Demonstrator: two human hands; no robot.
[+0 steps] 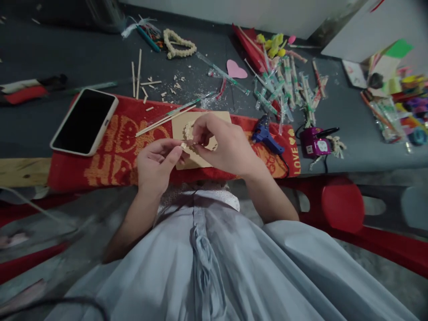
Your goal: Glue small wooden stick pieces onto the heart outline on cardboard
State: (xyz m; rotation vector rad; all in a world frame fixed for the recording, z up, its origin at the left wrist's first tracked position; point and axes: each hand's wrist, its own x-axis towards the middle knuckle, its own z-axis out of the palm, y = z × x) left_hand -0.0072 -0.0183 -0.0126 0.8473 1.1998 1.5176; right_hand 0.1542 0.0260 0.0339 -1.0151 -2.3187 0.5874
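Note:
My left hand (157,161) pinches a small pale wooden piece (183,145) between thumb and fingers, just above a tan cardboard sheet (214,119). My right hand (223,143) is curled over the sheet, its fingertips pressed on a partly built shape of small wooden pieces (188,130). The sheet lies on a red towel with orange print (113,151) at the near edge of the grey table (60,58). Two long thin sticks (160,122) rest on the towel, pointing toward the sheet.
A phone (84,121) lies screen-up on the towel's left end. A blue glue gun (265,133) and a small purple device (314,141) sit to the right. Further back lie a finished wooden heart (179,43), a pink paper heart (236,69), wrapped sticks (284,84) and wood scraps.

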